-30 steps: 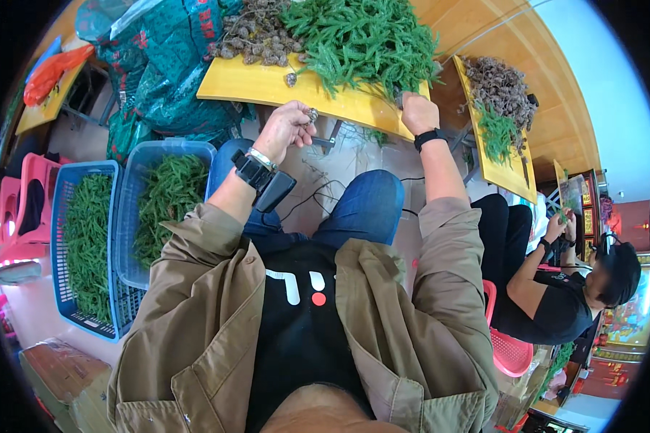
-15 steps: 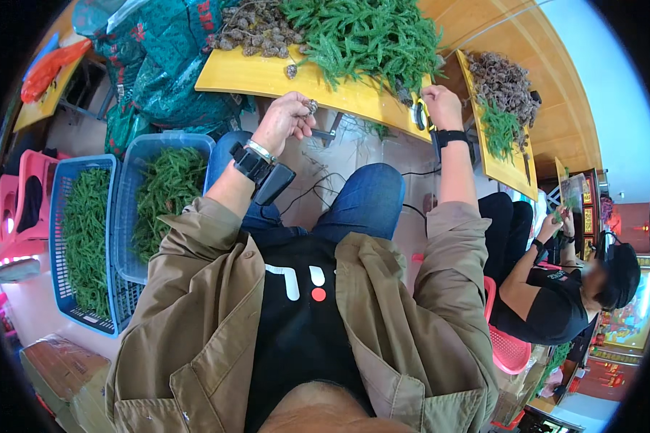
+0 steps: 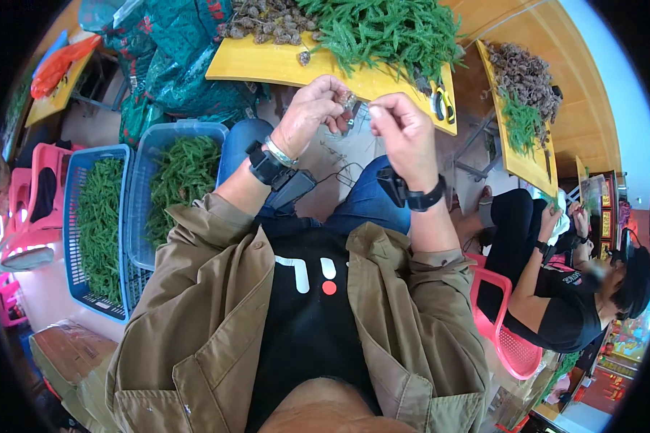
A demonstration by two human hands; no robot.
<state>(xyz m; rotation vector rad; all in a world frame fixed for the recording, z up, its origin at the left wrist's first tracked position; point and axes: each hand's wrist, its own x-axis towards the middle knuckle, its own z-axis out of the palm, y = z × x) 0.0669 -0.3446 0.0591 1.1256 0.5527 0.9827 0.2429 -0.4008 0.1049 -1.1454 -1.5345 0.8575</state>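
A small brown pine cone (image 3: pixel 349 101) is pinched in the fingertips of my left hand (image 3: pixel 310 115), just off the near edge of the yellow table (image 3: pixel 267 63). Close by on its right, my right hand (image 3: pixel 406 137) is closed, thumb against fingers; what it pinches, if anything, is too fine to make out. Yellow-and-black scissors (image 3: pixel 440 105) lie at the table's right end. Beyond my hands are a heap of green artificial sprigs (image 3: pixel 390 36) and a pile of pine cones (image 3: pixel 267 22), with one loose cone (image 3: pixel 304 58) near the edge.
Blue plastic baskets (image 3: pixel 131 216) of green sprigs stand at my left, below large green sacks (image 3: pixel 173 65). Pink chairs (image 3: pixel 40 195) are farther left. At right, a co-worker (image 3: pixel 556 289) sits near another yellow table (image 3: pixel 509 144) with cones. Cables (image 3: pixel 325 184) cross the floor.
My right hand has left the scissors on the table and moved left, close to my left hand. The left hand, still holding the pine cone, has shifted slightly right and farther away.
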